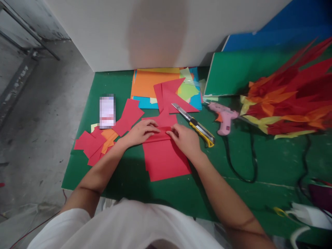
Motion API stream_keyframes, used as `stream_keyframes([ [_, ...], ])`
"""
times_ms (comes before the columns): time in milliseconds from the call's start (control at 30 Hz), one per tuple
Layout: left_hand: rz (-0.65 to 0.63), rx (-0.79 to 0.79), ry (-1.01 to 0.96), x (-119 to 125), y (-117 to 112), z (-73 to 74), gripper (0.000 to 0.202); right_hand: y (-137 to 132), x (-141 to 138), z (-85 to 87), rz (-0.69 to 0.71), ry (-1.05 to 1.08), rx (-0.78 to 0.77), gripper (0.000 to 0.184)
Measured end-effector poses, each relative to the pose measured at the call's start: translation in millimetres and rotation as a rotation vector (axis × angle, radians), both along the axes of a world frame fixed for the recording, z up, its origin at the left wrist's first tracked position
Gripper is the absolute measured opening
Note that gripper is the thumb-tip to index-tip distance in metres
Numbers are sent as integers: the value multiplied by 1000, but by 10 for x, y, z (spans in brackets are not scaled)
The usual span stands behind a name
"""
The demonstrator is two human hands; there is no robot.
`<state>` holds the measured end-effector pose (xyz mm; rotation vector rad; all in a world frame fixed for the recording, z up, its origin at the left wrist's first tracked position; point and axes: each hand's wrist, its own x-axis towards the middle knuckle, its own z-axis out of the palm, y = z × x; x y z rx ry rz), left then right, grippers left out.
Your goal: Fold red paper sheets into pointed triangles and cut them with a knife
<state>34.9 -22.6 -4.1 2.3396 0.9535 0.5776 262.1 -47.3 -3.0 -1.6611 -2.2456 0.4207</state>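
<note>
In the middle of the green table lies a large sheet of red paper (167, 160), and a folded piece of red paper (163, 134) rests across its upper part. My left hand (143, 132) pinches the folded piece at its left end, thumb and fingers curled. At the other end, my right hand (184, 136) has its fingers closed on the same piece. A yellow utility knife (198, 128) with its blade out lies just right of my right hand. More red paper (172, 97) sits beyond both hands.
A phone (107, 111) and red and orange scraps (94, 143) lie left. Orange sheets (155, 83) are stacked at the back. To the right are a pink glue gun (223, 117) with a black cord (234, 169), a paper flame shape (290, 100) and a green board (230, 74).
</note>
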Motion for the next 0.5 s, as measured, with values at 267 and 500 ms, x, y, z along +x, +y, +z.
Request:
stream_keyframes([
  [267,-4,90,-11,19,14,-20,27,19,-3,-36,-24,-23,-1,39],
  [500,42,132,64,65,-38,-13,28,-1,0,-51,-5,-24,37,39],
])
